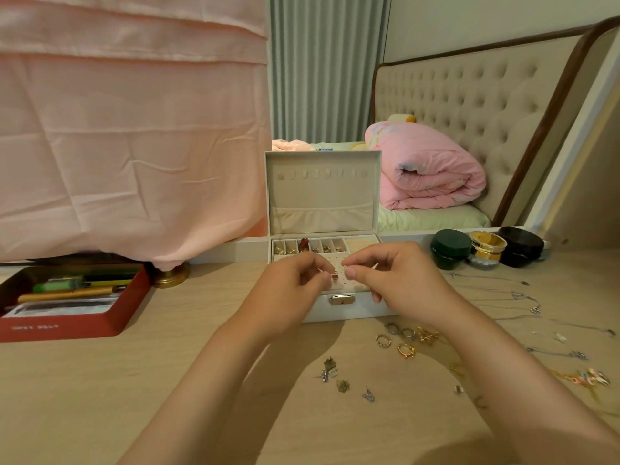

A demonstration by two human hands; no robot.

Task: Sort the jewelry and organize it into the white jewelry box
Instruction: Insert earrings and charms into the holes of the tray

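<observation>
The white jewelry box (342, 310) stands open on the desk, lid upright, its back row of small compartments holding gold pieces and a red one. Both hands hover over the box's perforated earring panel. My left hand (288, 290) pinches a small earring with a red stone (334, 276) at its fingertips. My right hand (399, 283) pinches a tiny piece close beside it; what it holds is too small to name. Loose rings (402, 337) lie in front of the box to the right, and small earrings (342, 380) lie nearer me.
Thin silver necklaces (523, 300) and coloured charms (590, 377) spread over the right of the desk. A dark green jar (449, 248), a gold bangle tin (486, 246) and a black case (520, 246) stand at back right. A red tray of pens (67, 297) sits left.
</observation>
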